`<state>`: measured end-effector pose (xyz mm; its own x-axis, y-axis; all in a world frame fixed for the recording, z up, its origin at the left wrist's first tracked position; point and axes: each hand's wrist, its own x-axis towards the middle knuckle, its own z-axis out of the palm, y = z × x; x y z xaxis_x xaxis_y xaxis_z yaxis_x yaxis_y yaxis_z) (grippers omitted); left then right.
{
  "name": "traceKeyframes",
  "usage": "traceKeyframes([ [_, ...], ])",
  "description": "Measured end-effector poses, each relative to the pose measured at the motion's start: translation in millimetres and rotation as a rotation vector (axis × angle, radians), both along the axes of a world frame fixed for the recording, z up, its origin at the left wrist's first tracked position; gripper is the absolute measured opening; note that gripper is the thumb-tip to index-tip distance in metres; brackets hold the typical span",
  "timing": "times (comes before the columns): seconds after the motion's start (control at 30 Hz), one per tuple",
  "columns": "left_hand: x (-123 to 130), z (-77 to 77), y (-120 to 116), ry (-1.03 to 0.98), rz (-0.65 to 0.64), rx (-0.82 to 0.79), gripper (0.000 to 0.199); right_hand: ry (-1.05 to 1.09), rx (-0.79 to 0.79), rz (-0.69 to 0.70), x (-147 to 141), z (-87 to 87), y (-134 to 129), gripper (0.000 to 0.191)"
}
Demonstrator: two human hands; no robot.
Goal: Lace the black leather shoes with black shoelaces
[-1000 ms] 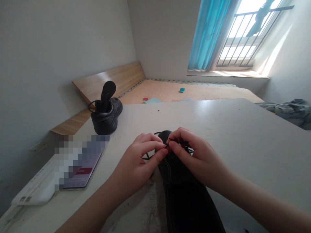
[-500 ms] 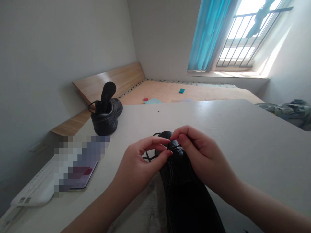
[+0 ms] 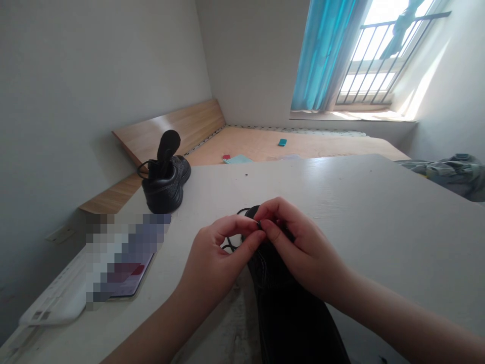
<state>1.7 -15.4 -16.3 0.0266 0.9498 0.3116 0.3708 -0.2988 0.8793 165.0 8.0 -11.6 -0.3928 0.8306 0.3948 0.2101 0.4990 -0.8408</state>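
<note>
A black leather shoe (image 3: 299, 323) lies in front of me on the white table, its toe pointing away. Above its front part, both hands meet with fingertips almost touching. My left hand (image 3: 223, 247) is closed in a pinch on a black shoelace (image 3: 229, 243), which loops out to the left of the toe. From the right, my right hand (image 3: 299, 242) pinches the lace too, thumb against forefinger. Only a small dark bit of lace shows between the fingertips; the eyelets below are mostly covered by my hands.
Another black shoe (image 3: 164, 184) stands at the table's far left, its tongue sticking up. Nearer on the left lie a partly pixelated phone (image 3: 132, 280) and a white object (image 3: 56, 298). Beyond the white table (image 3: 359, 217) is a bed (image 3: 322, 144) with small cloths.
My right hand has moved slightly left and down, bringing its fingertips against those of my left hand. The stretch of lace between them has shortened. The shoe stays in place.
</note>
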Motion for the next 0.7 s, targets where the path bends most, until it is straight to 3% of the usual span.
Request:
traceKeyframes([
  [0.23,-2,-3.9,1,-0.008,-0.034,0.094,0.004,-0.022,-0.065,0.012,6,0.0,5,0.008],
  [0.43,-4,-4.7,4,-0.088,0.004,0.194,0.004,-0.144,0.114,0.153,9,2.2,4,0.025],
  [0.7,-4,7.5,-2,-0.188,-0.154,0.167,0.006,-0.026,0.005,0.259,10,10.4,3,0.022],
])
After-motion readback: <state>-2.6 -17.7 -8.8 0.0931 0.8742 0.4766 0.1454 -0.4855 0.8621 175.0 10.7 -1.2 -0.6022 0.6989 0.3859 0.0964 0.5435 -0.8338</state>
